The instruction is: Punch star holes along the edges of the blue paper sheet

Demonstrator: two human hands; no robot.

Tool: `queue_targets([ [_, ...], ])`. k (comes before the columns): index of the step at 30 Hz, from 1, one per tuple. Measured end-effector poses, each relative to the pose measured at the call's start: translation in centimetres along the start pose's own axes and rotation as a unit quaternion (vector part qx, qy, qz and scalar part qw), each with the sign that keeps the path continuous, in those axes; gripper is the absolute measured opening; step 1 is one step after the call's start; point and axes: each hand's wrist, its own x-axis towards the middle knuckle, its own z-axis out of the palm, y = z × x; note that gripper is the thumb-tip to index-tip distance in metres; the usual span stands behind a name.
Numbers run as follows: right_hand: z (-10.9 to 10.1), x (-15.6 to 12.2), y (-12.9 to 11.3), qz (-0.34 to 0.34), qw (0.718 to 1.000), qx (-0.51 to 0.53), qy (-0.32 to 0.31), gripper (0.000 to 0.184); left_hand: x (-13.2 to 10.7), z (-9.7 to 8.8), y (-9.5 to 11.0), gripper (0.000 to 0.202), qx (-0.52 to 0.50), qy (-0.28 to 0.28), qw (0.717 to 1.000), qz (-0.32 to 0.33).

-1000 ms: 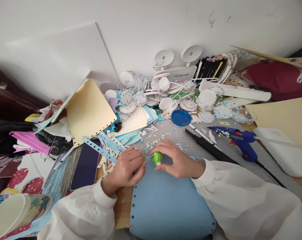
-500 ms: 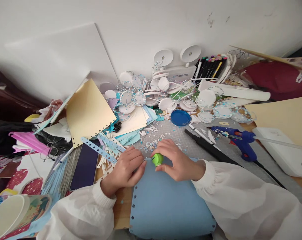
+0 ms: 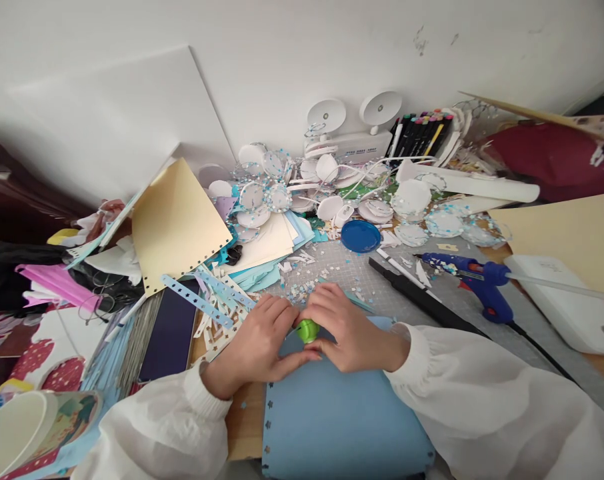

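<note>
A blue paper sheet [image 3: 332,413] with star holes punched along its left edge lies in front of me. At its far edge sits a small green punch [image 3: 307,329]. My right hand [image 3: 352,330] is closed around the punch from the right. From the left, my left hand [image 3: 262,340] is curled against the punch, its thumb lying on the blue sheet's top edge. Both hands meet around the green piece, which mostly hides it.
A blue glue gun [image 3: 477,280] and a black ruler [image 3: 422,293] lie to the right on the grey cutting mat [image 3: 362,273]. Paper scraps, punched blue strips [image 3: 202,300], a cream sheet [image 3: 177,220], a blue lid [image 3: 361,235] and white discs crowd the back. A cup [image 3: 17,433] stands lower left.
Both hands have closed in around the green punch. The left hand slid right onto the sheet's edge, and the punch shifted slightly left and toward me.
</note>
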Motion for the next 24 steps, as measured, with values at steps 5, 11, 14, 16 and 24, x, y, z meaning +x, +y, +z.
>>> queue_targets([
  [5, 0.01, -0.07, -0.29, -0.022, 0.999, -0.011, 0.025, 0.014, -0.07, -0.09, -0.11, 0.038, 0.037, 0.009, 0.998, 0.042],
  [11, 0.2, -0.08, -0.44, -0.031, 0.999, -0.003, 0.04, 0.008, -0.18, 0.05, -0.16, 0.037, 0.017, 0.011, 0.999, 0.034],
  [14, 0.07, -0.01, -0.1, -0.026, 0.999, 0.003, 0.035, 0.012, -0.14, 0.26, -0.11, 0.036, -0.029, 0.013, 0.999, -0.019],
  [16, -0.13, 0.05, 0.2, -0.016, 0.999, 0.011, 0.031, 0.016, -0.04, 0.27, -0.06, 0.037, -0.065, 0.012, 0.996, -0.062],
  [24, -0.67, 0.02, 0.39, 0.03, 0.999, 0.029, 0.011, 0.018, -0.12, -0.13, -0.52, 0.02, -0.076, -0.008, 0.993, -0.086],
])
